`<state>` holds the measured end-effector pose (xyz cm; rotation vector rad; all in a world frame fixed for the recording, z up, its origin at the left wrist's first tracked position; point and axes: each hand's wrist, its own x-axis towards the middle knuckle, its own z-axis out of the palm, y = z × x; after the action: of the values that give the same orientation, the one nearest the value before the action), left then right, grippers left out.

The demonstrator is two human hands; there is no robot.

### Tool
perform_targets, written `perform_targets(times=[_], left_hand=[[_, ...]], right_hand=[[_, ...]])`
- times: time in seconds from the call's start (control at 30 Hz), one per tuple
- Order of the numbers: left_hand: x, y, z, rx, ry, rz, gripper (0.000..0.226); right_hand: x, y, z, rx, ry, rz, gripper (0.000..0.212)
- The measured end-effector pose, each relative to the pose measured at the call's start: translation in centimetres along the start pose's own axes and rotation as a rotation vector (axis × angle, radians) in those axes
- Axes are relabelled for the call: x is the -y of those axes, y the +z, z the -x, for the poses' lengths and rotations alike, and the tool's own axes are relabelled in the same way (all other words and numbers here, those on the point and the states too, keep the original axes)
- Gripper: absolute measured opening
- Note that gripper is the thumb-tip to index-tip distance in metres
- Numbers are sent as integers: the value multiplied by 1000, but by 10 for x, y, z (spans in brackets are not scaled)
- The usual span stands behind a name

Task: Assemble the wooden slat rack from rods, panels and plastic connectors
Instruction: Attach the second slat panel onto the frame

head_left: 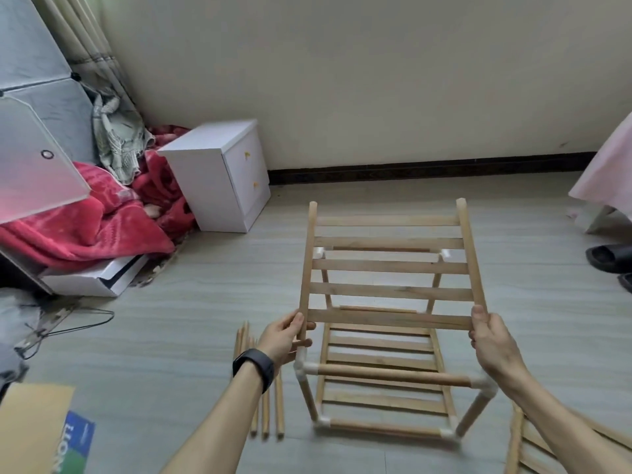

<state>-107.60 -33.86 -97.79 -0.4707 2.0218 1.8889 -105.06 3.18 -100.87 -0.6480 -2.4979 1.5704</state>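
1. Left hand (284, 340) fingers grasping slat panel (391, 265) by left rail; right hand (492, 340) fingers grasping right rail.
2. Panel tilted, above rack frame (386, 371) standing on floor (205, 319).
3. Loose rods (265, 415) on floor, just left of frame.

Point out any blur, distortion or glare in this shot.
Head view: motion blur smears the white plastic corner connector below the right hand, while the pale wooden slat panel it grips is fairly sharp; head view: wide-angle distortion bows the dark baseboard strip; head view: light is soft and even, no glare or hard shadows.
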Motion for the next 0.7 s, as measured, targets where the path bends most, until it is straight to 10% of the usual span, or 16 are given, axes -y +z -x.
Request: perform_targets(times=[0.7], left_hand=[[52, 33, -22, -328, -52, 242, 35]], right_hand=[[-34, 14, -27, 75, 80, 80, 52]])
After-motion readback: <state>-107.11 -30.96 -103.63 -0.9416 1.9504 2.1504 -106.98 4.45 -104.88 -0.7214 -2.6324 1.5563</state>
